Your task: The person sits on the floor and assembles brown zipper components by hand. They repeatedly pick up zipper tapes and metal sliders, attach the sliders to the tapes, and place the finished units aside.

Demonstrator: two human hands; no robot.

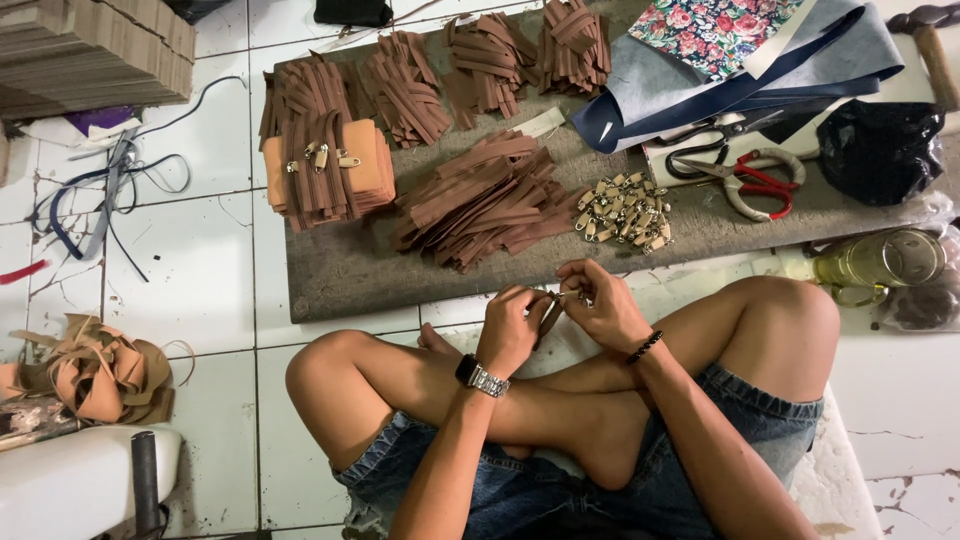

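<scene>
I sit cross-legged on a tiled floor. My left hand, with a wristwatch, pinches a brown zipper strip that hangs between both hands. My right hand, with a dark bead bracelet, holds a small metal slider against the strip's top end. Just beyond my hands lies a pile of metal zipper sliders and a fanned stack of brown zipper strips on a grey board.
More bundles of brown strips and a stack with sliders fitted lie further back. Scissors and red-handled pliers, blue fabric, a black bag and a glass mug are right. Leather scraps lie left.
</scene>
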